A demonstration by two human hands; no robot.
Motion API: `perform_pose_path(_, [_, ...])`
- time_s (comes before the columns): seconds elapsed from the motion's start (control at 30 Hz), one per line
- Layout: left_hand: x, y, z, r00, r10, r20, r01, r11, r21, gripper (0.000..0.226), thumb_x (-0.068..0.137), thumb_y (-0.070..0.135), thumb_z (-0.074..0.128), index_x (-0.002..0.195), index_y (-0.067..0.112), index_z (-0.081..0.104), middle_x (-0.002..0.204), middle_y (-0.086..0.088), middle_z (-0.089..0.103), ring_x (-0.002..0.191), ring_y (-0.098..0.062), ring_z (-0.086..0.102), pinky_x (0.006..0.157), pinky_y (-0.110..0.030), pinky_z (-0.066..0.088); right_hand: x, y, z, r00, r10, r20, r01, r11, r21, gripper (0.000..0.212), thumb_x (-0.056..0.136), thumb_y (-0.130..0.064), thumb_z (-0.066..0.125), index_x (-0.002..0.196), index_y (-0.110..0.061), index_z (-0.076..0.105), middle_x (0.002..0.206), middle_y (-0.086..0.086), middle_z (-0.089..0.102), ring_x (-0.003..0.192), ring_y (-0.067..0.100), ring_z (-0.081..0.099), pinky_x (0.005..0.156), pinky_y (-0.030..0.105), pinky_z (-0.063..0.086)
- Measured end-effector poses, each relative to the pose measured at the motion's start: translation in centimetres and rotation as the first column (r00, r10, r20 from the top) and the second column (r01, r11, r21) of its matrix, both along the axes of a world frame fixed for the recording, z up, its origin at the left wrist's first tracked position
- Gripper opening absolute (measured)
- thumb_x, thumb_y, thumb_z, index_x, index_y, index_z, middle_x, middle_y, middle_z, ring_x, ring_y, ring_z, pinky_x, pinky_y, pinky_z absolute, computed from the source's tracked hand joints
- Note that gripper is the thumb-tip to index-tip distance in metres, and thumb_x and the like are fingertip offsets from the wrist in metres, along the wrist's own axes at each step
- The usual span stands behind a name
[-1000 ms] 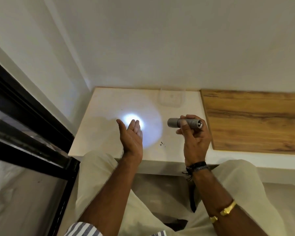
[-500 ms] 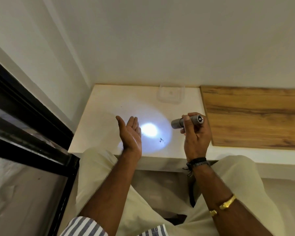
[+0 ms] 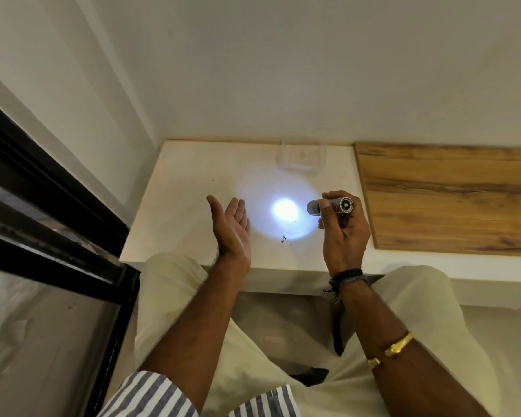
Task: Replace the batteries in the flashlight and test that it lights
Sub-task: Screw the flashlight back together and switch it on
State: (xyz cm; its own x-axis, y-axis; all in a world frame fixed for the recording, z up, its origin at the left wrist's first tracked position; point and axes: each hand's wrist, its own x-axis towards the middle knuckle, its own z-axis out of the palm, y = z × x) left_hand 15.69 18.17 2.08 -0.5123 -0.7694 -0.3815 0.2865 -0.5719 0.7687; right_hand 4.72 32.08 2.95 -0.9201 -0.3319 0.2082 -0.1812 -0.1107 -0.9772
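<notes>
- White desk (image 3: pixel 187 182) set into a corner of pale wall (image 3: pixel 283 70); you sit at its front edge.
- Flashlight (image 3: pixel 330 206): small, silver-grey, held above the right part of the desk and not touching it. Barrel lies roughly level, head pointing left, tail cap toward the camera.
- It is lit. A bright round light spot (image 3: pixel 285 209) falls on the desk just left of the head, with a fainter halo around it.
- Your right grip (image 3: pixel 343 233) is closed around the flashlight: fingers curled over the barrel from behind, thumb laid across its near side.
- Your left grip (image 3: pixel 233 230) is wide and holds nothing: palm turned up and toward the beam, fingers straight and together, thumb spread. It hangs above the desk, left of the light spot, outside the bright core.
- A few dark specks (image 3: pixel 284 238) sit on the desk at the halo's near edge.
- Clear plastic container (image 3: pixel 300 158) stands at the back of the desk against the wall, beyond the light spot. Its contents cannot be made out.
- Wood panel (image 3: pixel 451 194) lies alongside the desk's right edge, close to your right grip.
- Right arm: black wristband (image 3: pixel 346 276) at the wrist, gold bangle (image 3: pixel 399 346) further up the forearm.
- Striped sleeve (image 3: pixel 151 395) on the left arm; pale trousers (image 3: pixel 175 275) over both knees.
- Black window frame (image 3: pixel 51 206) runs down the left side.
</notes>
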Motion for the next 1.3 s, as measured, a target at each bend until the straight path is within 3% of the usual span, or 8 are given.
perform_pose_path(0.13, [0.1,0.1,0.1,0.999,-0.039,-0.023,0.039,0.999,0.021,0.092,0.093,0.077,0.017,0.155,0.01,0.026,0.163,-0.009,0.028,0.152,-0.024,0.023,0.125,-0.041,0.015,-0.5,0.1,0.4,0.964,0.129,0.233,-0.094,0.983,-0.156,0.004,0.104,-0.024,0.058,0.106,-0.025,0.062,0.107,0.0,0.076,0.067,0.021,0.069,0.055,0.032,0.056])
perform_pose_path(0.23, [0.1,-0.1,0.2,0.996,-0.077,-0.035,0.079,0.996,0.047,0.096,0.091,0.079,0.019,0.154,0.008,0.028,0.162,-0.01,0.031,0.152,-0.021,0.022,0.124,-0.038,0.015,-1.0,0.5,0.8,0.809,0.297,0.508,-0.119,0.928,-0.352,0.007,0.105,-0.027,0.055,0.105,-0.021,0.059,0.125,0.017,0.071,0.063,0.02,0.068,0.054,0.028,0.057])
perform_pose_path(0.3, [0.0,0.0,0.4,0.994,-0.106,-0.037,0.108,0.992,0.058,0.097,0.09,0.081,0.018,0.155,0.01,0.028,0.162,-0.009,0.031,0.153,-0.02,0.018,0.123,-0.038,0.012,-1.4,0.9,0.8,0.683,0.406,0.607,-0.114,0.88,-0.461,0.013,0.102,-0.031,0.054,0.103,-0.02,0.06,0.129,0.023,0.067,0.06,0.019,0.064,0.055,0.029,0.056])
perform_pose_path(0.43, [0.0,0.1,0.4,0.989,-0.126,-0.071,0.131,0.988,0.078,0.096,0.089,0.081,0.019,0.154,0.01,0.03,0.161,-0.01,0.032,0.152,-0.019,0.022,0.124,-0.036,0.014,-1.9,1.5,0.4,0.489,0.587,0.645,-0.111,0.775,-0.622,0.036,0.097,-0.046,0.04,0.099,-0.018,0.063,0.124,0.017,0.066,0.063,0.019,0.055,0.06,0.028,0.046])
perform_pose_path(0.7, [-0.3,0.8,0.6,0.975,-0.198,-0.097,0.207,0.975,0.087,0.093,0.091,0.079,0.018,0.155,0.011,0.029,0.162,-0.009,0.031,0.152,-0.023,0.021,0.126,-0.04,0.01,-1.5,1.2,-0.2,0.329,0.729,0.601,-0.207,0.676,-0.707,0.035,0.078,-0.037,0.046,0.099,-0.013,0.06,0.112,0.014,0.065,0.056,0.017,0.048,0.054,0.027,0.039])
perform_pose_path(1.03, [-0.6,1.2,0.5,0.978,-0.206,-0.037,0.207,0.978,0.02,0.095,0.09,0.079,0.011,0.154,0.011,0.03,0.161,-0.009,0.033,0.15,-0.024,0.028,0.125,-0.043,0.015,-1.3,0.8,-0.5,0.337,0.722,0.604,-0.22,0.685,-0.695,0.028,0.071,-0.032,0.044,0.087,-0.011,0.055,0.099,0.011,0.059,0.054,0.017,0.041,0.054,0.026,0.029])
perform_pose_path(1.3, [-0.7,1.1,0.1,0.977,-0.213,-0.023,0.213,0.977,-0.005,0.092,0.092,0.077,0.013,0.154,0.011,0.031,0.16,-0.009,0.035,0.149,-0.024,0.03,0.125,-0.043,0.017,-0.8,0.7,0.1,0.286,0.731,0.619,-0.218,0.679,-0.701,0.033,0.078,-0.034,0.054,0.1,-0.01,0.061,0.112,0.015,0.065,0.061,0.018,0.049,0.056,0.028,0.042])
